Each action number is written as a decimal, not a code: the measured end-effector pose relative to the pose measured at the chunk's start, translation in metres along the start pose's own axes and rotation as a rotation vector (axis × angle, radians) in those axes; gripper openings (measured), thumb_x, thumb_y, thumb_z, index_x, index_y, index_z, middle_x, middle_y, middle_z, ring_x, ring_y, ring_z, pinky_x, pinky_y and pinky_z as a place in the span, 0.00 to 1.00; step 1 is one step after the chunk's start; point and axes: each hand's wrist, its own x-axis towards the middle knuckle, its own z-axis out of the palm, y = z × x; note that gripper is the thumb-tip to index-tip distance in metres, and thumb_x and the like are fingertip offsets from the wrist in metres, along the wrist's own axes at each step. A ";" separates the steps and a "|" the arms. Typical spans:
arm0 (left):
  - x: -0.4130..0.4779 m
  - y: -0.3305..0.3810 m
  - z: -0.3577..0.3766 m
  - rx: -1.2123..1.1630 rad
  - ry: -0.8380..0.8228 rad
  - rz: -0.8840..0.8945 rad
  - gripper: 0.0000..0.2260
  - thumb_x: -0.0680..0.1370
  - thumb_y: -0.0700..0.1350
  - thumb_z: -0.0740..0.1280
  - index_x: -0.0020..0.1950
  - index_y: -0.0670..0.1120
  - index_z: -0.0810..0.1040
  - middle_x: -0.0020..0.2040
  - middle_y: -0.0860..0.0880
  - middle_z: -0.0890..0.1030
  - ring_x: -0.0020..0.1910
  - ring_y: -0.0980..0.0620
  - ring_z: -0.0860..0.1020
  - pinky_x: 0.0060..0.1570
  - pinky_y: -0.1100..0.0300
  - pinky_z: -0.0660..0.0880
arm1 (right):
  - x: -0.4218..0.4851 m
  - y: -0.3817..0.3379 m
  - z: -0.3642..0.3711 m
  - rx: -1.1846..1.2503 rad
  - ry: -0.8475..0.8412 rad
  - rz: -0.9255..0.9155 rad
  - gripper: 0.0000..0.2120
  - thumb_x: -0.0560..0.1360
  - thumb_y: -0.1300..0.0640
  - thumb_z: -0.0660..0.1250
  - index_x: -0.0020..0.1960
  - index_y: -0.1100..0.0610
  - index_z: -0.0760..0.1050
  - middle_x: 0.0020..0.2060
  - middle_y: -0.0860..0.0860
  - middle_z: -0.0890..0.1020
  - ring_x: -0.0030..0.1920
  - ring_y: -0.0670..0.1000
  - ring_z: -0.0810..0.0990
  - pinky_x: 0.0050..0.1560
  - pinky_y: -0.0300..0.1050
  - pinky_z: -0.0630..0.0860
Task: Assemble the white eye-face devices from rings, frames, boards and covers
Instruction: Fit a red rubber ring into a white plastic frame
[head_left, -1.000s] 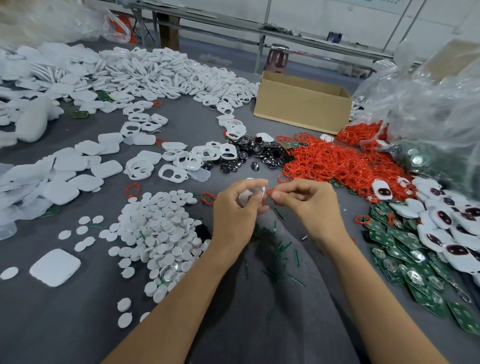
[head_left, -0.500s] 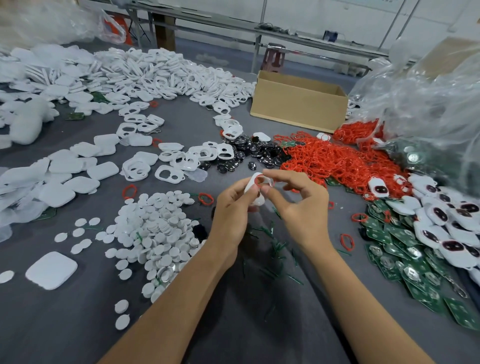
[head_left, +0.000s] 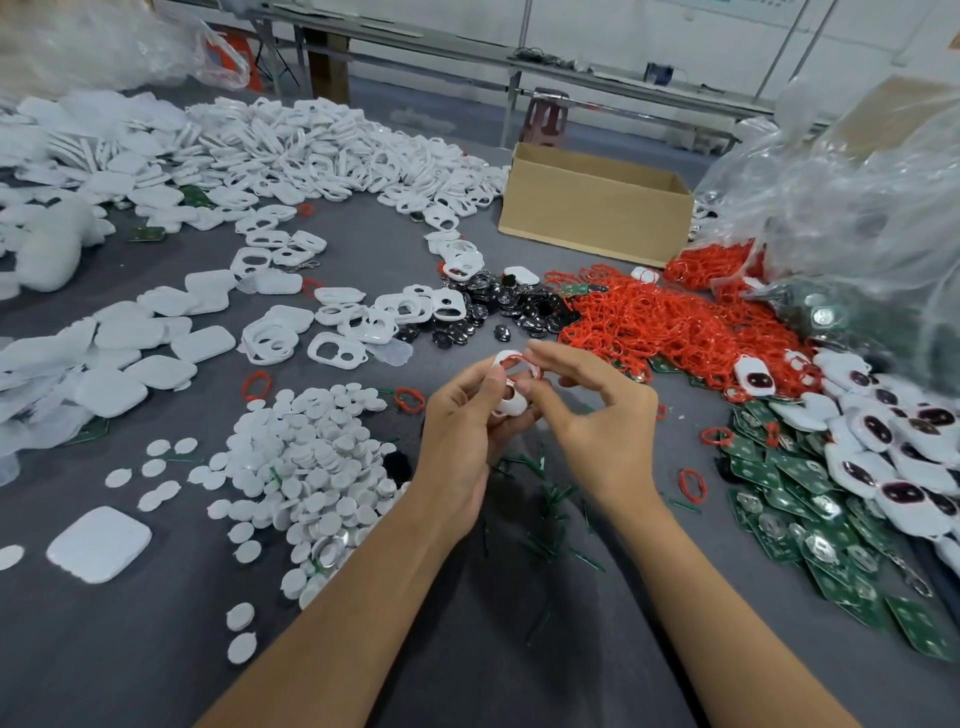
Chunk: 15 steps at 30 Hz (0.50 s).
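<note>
My left hand (head_left: 462, 431) grips a white two-hole frame (head_left: 510, 397) upright over the middle of the grey table. A red ring (head_left: 525, 359) lies along the frame's top edge, and my right hand (head_left: 597, 415) pinches it there with thumb and fingers. A big pile of red rings (head_left: 670, 322) spreads just beyond my hands. Green boards (head_left: 810, 514) and finished white eye-faces (head_left: 893, 457) lie at the right. Loose white frames (head_left: 332, 322) and flat white covers (head_left: 130, 358) sit at the left.
A heap of small white discs (head_left: 311, 467) lies by my left wrist. Black round parts (head_left: 498, 312) sit behind the hands. An open cardboard box (head_left: 592, 208) stands at the back, and clear plastic bags (head_left: 857, 197) fill the right. Green scraps (head_left: 545, 499) litter the cloth.
Both hands have lifted slightly and turned the frame upright. The red ring, first held apart near the fingertips, now sits on the frame's top edge.
</note>
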 end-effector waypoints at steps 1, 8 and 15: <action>0.000 0.001 0.000 -0.008 0.002 -0.003 0.11 0.83 0.39 0.59 0.49 0.42 0.82 0.44 0.46 0.85 0.44 0.54 0.84 0.41 0.64 0.79 | 0.000 0.000 0.000 0.019 0.005 0.004 0.13 0.69 0.63 0.75 0.53 0.56 0.83 0.46 0.43 0.84 0.49 0.38 0.82 0.52 0.37 0.77; 0.000 0.001 0.000 -0.025 0.016 -0.040 0.11 0.82 0.39 0.60 0.49 0.42 0.82 0.40 0.48 0.85 0.41 0.56 0.84 0.40 0.64 0.80 | 0.001 0.001 -0.001 0.033 -0.044 0.003 0.12 0.70 0.65 0.74 0.53 0.58 0.83 0.46 0.41 0.84 0.49 0.38 0.82 0.52 0.36 0.77; 0.000 0.001 0.002 0.003 0.063 -0.030 0.11 0.81 0.45 0.63 0.47 0.44 0.83 0.41 0.47 0.85 0.41 0.56 0.84 0.38 0.64 0.80 | 0.001 0.001 -0.001 0.029 -0.060 -0.009 0.11 0.69 0.68 0.74 0.51 0.60 0.83 0.44 0.43 0.84 0.48 0.39 0.82 0.51 0.36 0.77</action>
